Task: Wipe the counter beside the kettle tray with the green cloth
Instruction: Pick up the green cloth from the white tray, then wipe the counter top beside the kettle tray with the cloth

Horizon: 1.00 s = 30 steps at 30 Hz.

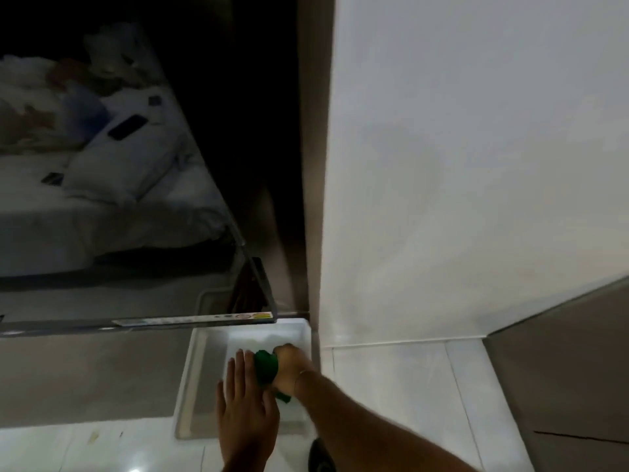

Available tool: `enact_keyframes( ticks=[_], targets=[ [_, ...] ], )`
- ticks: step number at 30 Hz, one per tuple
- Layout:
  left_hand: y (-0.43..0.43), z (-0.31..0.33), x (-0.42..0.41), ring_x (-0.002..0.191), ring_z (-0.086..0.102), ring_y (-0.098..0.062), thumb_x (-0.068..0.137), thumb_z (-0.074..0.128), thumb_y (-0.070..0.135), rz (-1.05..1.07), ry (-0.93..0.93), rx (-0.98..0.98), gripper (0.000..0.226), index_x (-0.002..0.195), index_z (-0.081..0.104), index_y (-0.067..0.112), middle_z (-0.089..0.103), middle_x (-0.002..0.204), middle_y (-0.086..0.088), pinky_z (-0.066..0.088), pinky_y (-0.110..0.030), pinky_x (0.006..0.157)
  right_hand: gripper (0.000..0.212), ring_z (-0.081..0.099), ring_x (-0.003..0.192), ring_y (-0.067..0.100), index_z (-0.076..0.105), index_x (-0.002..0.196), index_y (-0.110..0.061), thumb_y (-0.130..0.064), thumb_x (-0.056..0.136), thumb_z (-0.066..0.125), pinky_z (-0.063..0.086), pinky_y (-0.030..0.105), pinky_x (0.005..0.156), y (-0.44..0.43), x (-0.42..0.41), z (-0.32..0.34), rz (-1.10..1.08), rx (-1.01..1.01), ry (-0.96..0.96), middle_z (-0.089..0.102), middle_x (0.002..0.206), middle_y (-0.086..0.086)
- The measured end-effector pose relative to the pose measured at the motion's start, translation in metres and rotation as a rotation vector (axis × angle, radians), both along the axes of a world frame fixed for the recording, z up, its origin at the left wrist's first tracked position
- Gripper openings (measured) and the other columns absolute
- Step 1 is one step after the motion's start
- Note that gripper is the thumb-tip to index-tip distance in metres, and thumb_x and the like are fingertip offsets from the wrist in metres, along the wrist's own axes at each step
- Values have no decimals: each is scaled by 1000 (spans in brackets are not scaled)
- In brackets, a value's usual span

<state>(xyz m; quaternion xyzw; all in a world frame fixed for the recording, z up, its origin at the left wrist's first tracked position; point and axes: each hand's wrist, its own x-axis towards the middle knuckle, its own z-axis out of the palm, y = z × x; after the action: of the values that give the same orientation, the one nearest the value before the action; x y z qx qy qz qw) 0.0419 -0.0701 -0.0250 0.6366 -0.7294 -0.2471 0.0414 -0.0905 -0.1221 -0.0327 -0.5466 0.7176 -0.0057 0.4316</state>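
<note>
A green cloth [266, 368] is bunched up low in the middle of the head view, over a white rectangular surface with a raised rim [190, 376]. My right hand [291, 367] is closed around the cloth, its forearm coming in from the lower right. Just left of the cloth my left hand [245, 410] lies flat, fingers spread and pointing away from me, touching the cloth's edge. No kettle or tray shows.
A large mirror or glass panel [136, 199] fills the left side, reflecting a bed with pillows and dark objects. A white wall [459, 165] stands at right. Glossy white floor tiles [391, 386] lie below, with a grey-brown panel [561, 369] at far right.
</note>
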Motion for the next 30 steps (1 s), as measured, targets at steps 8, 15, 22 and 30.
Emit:
enact_keyframes(
  ticks=[8, 15, 22, 30],
  targets=[
    [26, 33, -149, 156, 39, -37, 92, 20, 34, -359, 214, -95, 79, 165, 27, 2, 35, 171, -17, 30, -56, 128, 26, 70, 101, 37, 60, 113, -19, -20, 88, 68, 51, 31, 79, 75, -149, 67, -409, -121, -6, 74, 111, 14],
    [94, 31, -305, 165, 19, -22, 94, 18, 45, -906, 227, -160, 81, 169, 12, 16, 8, 178, -1, 15, -45, 133, 34, 72, 104, 27, 68, 117, -22, -34, 87, 75, 59, 36, 90, 247, -300, 102, -1017, -171, 85, 77, 114, 5],
    [200, 28, -442, 166, -7, -19, 94, 40, 56, -1332, 174, -208, 96, 168, -9, 21, -9, 179, 1, -20, -38, 127, 27, 73, 103, 27, 74, 118, -17, -30, 94, 73, 60, 40, 92, 449, -396, 106, -1593, -269, 147, 78, 110, 7],
    [330, 33, -580, 165, -4, -22, 94, 54, 48, -1644, 153, -223, 98, 170, 1, 17, -2, 179, -2, -10, -42, 132, 13, 67, 74, 23, 73, 77, -13, -6, 88, 73, 48, 20, 53, 638, -503, 110, -2098, -473, 166, 70, 71, 6]
  ],
)
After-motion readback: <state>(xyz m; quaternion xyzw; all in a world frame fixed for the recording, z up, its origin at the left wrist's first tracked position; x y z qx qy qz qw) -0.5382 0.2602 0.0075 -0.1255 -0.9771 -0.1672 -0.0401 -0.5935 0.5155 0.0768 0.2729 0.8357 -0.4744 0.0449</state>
